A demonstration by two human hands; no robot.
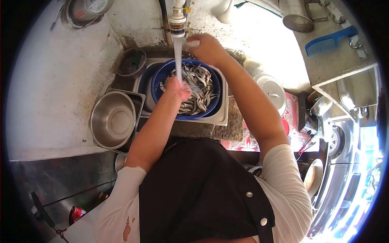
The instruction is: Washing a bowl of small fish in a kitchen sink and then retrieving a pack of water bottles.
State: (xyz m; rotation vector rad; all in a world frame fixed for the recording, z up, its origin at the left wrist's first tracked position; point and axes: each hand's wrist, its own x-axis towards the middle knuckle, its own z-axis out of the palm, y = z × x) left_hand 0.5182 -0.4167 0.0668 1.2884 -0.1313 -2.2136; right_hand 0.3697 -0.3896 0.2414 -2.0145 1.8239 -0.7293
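Observation:
A blue plastic basin (154, 79) full of small silvery fish (200, 80) sits in a stainless steel sink (225, 114). Water runs from the white tap (177, 22) in a straight stream. My left hand (180, 89) is under that stream, palm turned up and fingers a little curled, just over the fish, with nothing visible in it. Raised beyond the basin's far right rim, my right hand (208, 48) is slightly blurred. Its thumb and fingers are apart, and no object shows between them.
On the left are a steel colander (113, 120) and a bowl of dark water (131, 63). A lidded pot (270, 92) stands right of the sink, near a red patterned cloth (243, 144). Farther right, a blue comb (331, 41) hangs by a concrete shelf (340, 71).

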